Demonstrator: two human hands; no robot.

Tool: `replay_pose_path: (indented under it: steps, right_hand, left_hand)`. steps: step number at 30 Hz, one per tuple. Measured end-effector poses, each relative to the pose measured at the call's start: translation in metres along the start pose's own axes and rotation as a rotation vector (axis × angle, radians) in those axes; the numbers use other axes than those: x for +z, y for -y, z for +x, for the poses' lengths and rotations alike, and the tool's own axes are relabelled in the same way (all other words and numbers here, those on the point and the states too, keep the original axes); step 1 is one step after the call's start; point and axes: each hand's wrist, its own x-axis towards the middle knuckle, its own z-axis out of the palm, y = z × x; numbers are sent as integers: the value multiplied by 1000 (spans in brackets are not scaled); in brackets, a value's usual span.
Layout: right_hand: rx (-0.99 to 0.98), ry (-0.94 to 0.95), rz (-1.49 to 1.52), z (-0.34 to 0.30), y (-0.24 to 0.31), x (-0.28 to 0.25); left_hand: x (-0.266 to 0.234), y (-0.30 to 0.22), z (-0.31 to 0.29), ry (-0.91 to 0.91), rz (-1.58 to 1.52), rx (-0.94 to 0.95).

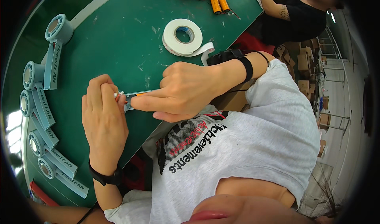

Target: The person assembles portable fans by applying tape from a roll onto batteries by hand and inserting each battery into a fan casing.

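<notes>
Between my hands is a light-blue fan handle casing [129, 101] with a strip of orange battery [141, 94] showing inside it. My left hand [103, 115] has its fingers curled at the casing's left end, pinching red wires with a small white connector [116, 95]. My right hand [180, 91] grips the casing from the right, its index finger stretched along it toward the wires. The back of the right hand covers most of the casing, so its far end is hidden.
Several light-blue handheld fans [58, 29] line the green table's [118, 38] left side. A white tape roll [168, 37] lies beyond my right hand, its loose end hanging near the edge. Orange batteries [215, 2] lie at the back. A co-worker [295, 20] is at the far right; cardboard boxes [304, 62] stand behind.
</notes>
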Motion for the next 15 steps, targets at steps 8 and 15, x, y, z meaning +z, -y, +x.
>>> replay_pose_path:
  steps: [8, 15]
  right_hand:
    - [-55, 67, -19, -3, -4, -6]
    - [-53, 68, -33, -6, -4, -5]
  left_hand:
    - [0, -1, -1, 32, -32, -33]
    - [0, -3, -2, 32, -37, -43]
